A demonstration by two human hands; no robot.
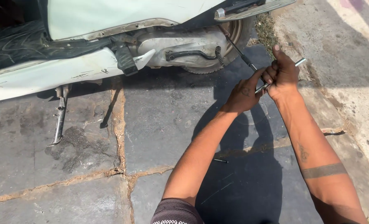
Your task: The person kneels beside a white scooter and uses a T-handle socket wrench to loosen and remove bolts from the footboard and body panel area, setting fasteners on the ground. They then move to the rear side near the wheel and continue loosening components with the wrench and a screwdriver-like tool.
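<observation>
Steel glints in the sun where both hands meet on a T-handle wrench (262, 74): its long shaft runs up and to the left toward the rear wheel (234, 35) of a pale green scooter (109, 16), while the cross-bar sticks out to the right past the knuckles. The right hand (282, 74) is clenched around the cross-bar, thumb raised along the top, and the left hand (243, 94) grips just beside it where bar and shaft join, the two hands touching. The far end of the shaft reaches the hub area of the wheel; whether it sits on a fastener there I cannot tell, as that spot is in shade. To the left of the wheel lies the dusty engine casing (180, 45) with a black kick-start lever (190, 54) across it, and above the wheel a ribbed metal footrest (255, 8) juts out. Farther left, the side stand (60, 116) is down, its foot resting on cracked grey stone paving (68, 166). A small dark pin or screw (220, 160) lies on the paving between the forearms, well apart from the hands. Both arms throw a hard shadow across the slabs, and sunlit concrete (350, 62) runs along the right side.
</observation>
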